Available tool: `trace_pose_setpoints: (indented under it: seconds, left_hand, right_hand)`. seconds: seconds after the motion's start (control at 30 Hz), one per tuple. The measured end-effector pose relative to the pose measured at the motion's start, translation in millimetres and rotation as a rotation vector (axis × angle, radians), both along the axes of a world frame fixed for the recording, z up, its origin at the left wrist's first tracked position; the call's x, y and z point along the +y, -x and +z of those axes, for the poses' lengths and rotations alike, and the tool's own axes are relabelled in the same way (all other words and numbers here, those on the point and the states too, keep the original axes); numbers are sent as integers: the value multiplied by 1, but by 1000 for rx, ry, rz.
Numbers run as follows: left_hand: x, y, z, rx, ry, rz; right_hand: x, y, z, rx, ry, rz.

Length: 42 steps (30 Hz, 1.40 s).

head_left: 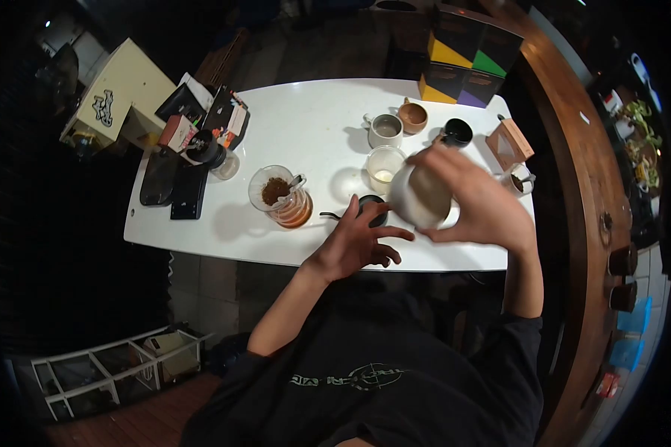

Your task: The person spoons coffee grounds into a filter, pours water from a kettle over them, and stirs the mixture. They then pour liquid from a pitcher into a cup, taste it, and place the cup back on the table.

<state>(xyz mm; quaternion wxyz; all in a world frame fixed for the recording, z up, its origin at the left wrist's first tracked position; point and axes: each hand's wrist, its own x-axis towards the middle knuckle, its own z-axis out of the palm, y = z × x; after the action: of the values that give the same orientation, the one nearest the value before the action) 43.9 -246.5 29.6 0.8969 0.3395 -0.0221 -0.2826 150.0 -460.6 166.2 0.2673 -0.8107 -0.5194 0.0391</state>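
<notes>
1. Where dark floor surrounds it, a glossy white rectangular surface [306, 134] stands beside a curved wooden counter [574, 149].
2. Right hand [477, 205] grips a rounded pale ceramic pot [419, 195], tilted above the near edge.
3. Left hand [354, 242], fingers spread, holds nothing, just beside a black kettle [369, 210].
4. Clear glass dripper [276, 190] with brown grounds tops an amber-filled server.
5. Mugs [385, 128] and coloured boxes [466, 63] sit at the far side.

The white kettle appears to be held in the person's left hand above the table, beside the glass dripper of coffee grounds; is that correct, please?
Not quite: the head view shows the white kettle held in the right hand, not the left. It is above the table, with the glass dripper of coffee grounds beside it.
</notes>
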Motion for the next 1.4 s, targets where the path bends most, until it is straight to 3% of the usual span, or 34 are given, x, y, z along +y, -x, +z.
trace_pose_setpoints:
  seconds: [0.03, 0.07, 0.2, 0.3, 0.33, 0.37, 0.43, 0.47, 0.5, 0.57, 0.63, 0.7, 0.8, 1.03, 1.1, 1.17, 1.23, 1.3, 1.4]
  left_hand:
    - [-1, -11, -12, -26, 203, -143]
    - [-8, -9, -22, 34, 139, -82]
    - [-26, 15, 20, 94, -36, -9]
    - [-24, 26, 11, 49, 64, 3]
    - [-18, 33, 2, -117, -293, -1]
    - [-11, 32, -8, -136, -305, -33]
    - [-5, 28, -12, -149, 280, -82]
    - [-4, 36, -3, -103, 82, 17]
    - [0, 40, -1, -112, 88, -12]
    - [8, 51, -3, -141, -3, 34]
    - [25, 60, -18, -176, 99, -110]
    - [29, 69, -42, -403, -145, -94]
    - [36, 85, -18, -277, -67, -230]
    - [51, 100, -4, -305, -141, -441]
    - [50, 91, 9, -421, -369, -649]
    - [47, 94, 4, -418, -317, -678]
    - [43, 99, 1, -460, -261, -881]
    - [32, 131, 14, -424, -265, -803]
    - [21, 162, 3, -476, -289, -937]
  right_hand:
    - [3, 13, 10, 41, 60, 75]
    - [2, 24, 8, 54, 68, 107]
    - [2, 62, 3, 72, 143, 130]
    - [0, 92, 3, -68, 132, 9]
    - [1, 105, 3, -182, 118, -69]
    - [1, 117, 0, -194, 107, -104]
    - [1, 149, -7, 32, -138, -518]
    - [12, 162, -26, 111, -317, -684]
    - [25, 177, -40, 213, -416, -781]
    - [57, 200, -67, 471, -538, -781]
    - [86, 215, -98, 312, -542, -866]
    - [103, 226, -119, 313, -778, -993]
    - [111, 250, -128, 302, -774, -1114]
    - [114, 318, -117, 333, -823, -1184]
    - [112, 340, -111, 198, -763, -1240]
    - [111, 366, -106, 162, -727, -1303]
    - [111, 392, -109, 111, -647, -1252]
    - [117, 418, -103, 101, -594, -1302]
    - [126, 464, -102, 139, -654, -1323]
